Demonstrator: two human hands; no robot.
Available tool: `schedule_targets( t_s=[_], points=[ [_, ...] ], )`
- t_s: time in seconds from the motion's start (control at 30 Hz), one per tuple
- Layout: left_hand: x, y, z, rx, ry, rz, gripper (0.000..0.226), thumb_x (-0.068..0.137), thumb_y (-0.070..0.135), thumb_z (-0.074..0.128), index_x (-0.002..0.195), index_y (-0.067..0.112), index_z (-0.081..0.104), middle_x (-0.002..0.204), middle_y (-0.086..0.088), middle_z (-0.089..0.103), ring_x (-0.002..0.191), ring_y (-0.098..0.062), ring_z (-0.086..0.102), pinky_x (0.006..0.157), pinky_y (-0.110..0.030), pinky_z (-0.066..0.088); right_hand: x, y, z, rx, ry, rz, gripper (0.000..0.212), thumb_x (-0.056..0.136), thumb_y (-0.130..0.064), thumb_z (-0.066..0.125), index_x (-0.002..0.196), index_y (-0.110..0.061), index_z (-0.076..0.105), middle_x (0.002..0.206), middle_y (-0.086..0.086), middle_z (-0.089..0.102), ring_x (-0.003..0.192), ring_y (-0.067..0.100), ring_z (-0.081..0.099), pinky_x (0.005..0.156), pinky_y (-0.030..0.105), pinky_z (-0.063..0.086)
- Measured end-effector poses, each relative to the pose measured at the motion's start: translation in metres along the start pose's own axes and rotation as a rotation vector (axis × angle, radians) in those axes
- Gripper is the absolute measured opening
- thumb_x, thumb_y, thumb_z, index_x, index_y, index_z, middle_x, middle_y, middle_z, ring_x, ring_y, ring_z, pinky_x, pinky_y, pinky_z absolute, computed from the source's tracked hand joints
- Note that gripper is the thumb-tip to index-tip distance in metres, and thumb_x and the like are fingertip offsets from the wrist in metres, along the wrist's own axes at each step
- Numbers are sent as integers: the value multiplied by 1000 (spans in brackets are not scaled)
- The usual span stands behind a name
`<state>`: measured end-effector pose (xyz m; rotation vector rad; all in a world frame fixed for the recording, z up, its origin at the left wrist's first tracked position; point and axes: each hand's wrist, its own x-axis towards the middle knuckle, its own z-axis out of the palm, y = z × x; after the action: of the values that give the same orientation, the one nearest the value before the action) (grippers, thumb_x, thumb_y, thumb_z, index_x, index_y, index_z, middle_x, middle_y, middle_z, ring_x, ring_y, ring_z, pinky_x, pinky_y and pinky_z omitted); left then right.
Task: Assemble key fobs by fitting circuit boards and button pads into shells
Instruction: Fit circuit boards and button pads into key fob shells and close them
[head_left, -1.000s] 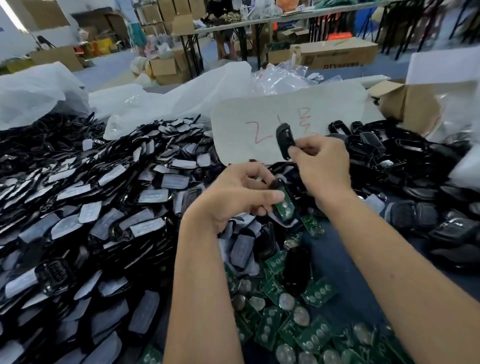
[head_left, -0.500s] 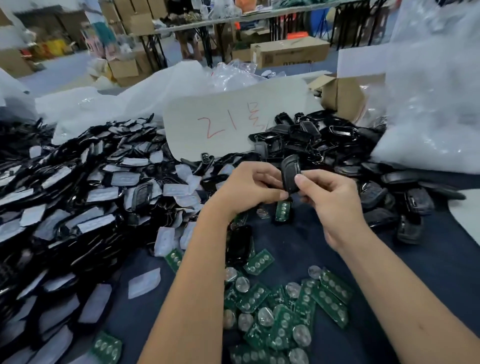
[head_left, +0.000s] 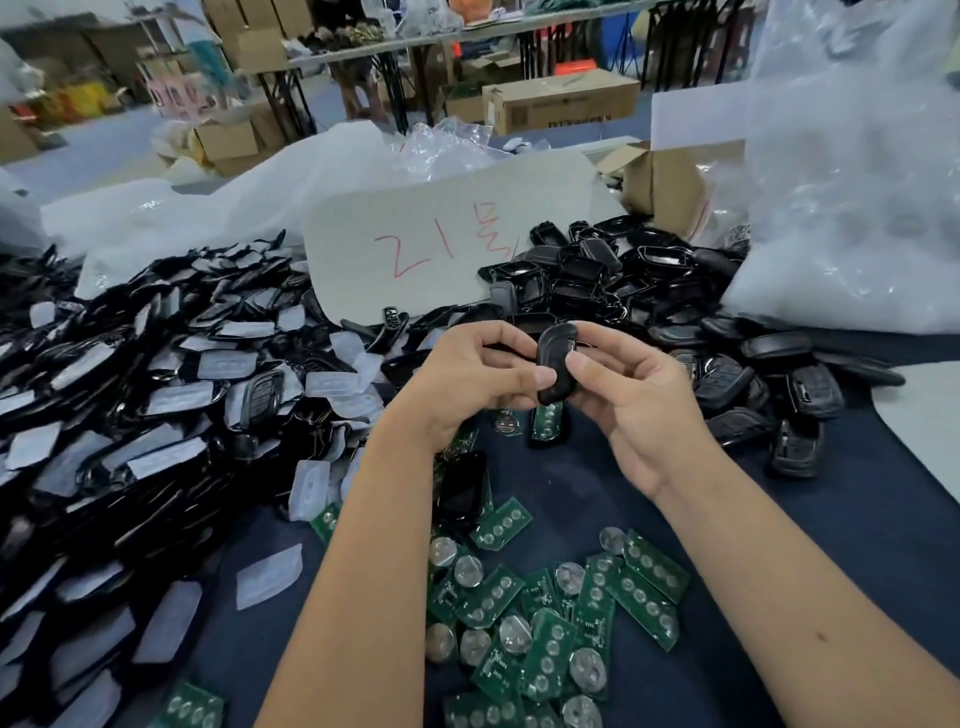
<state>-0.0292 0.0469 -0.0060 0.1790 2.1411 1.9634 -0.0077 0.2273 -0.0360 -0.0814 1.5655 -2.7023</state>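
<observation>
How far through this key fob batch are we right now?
Done: closed black fobs lie right of the hands. In hand: left hand and right hand pinch one black fob. Left: many loose circuit boards, button pads and empty shells.

Both forearms bare, no sleeves in view; hands (head_left: 524, 379) bare too, w/o gloves, rings.
</observation>
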Motion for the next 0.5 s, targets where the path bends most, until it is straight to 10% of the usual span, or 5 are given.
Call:
schedule_targets(
  t_s=[0.5],
  points=[
    [2, 15, 11, 22, 56, 41, 23, 81, -3, 82, 73, 15, 70, 72, -8, 72, 64, -16, 70, 62, -26, 60, 3, -4, 0, -72, 99, -99, 22, 86, -3, 78, 107, -8, 75, 96, 10, 81, 86, 21, 78, 76, 29, 62]
  ],
)
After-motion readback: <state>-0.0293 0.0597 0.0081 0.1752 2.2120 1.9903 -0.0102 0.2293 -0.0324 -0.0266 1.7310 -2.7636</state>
